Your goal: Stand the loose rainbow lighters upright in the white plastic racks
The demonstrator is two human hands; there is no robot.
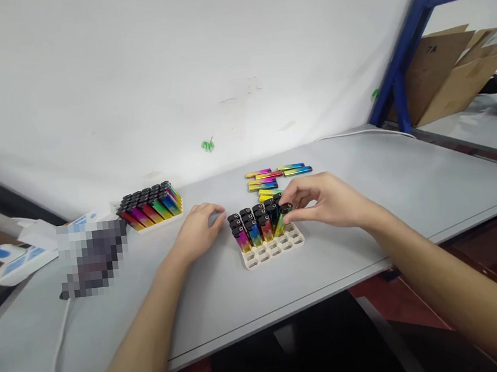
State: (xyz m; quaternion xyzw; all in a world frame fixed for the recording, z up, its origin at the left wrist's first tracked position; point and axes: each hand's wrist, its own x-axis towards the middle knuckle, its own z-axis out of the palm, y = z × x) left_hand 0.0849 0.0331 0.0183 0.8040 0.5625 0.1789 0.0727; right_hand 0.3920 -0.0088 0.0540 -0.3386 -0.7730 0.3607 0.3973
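A white tray [274, 254] with rows of slots stands near the middle of the table, its back rows filled with upright black-topped lighters [253, 233] in purple, blue and red. My right hand [312, 200] pinches a yellow-green lighter [280, 224] by its black top, tilted, at the tray's right part. Several front and right slots hold nothing. My left hand [200, 229] rests on the table left of the tray, fingers curled, touching no lighter; whether anything is under them is hidden. Behind the tray, loose shiny lighters [263, 185] lie flat.
A full tray of lighters [151, 211] stands at the back left. Beside it lie a blurred dark object [96, 258] with a white cable [60, 353] and printed papers [29, 256]. A white wall closes the back; cardboard boxes [450, 76] stand behind a blue frame [410, 33].
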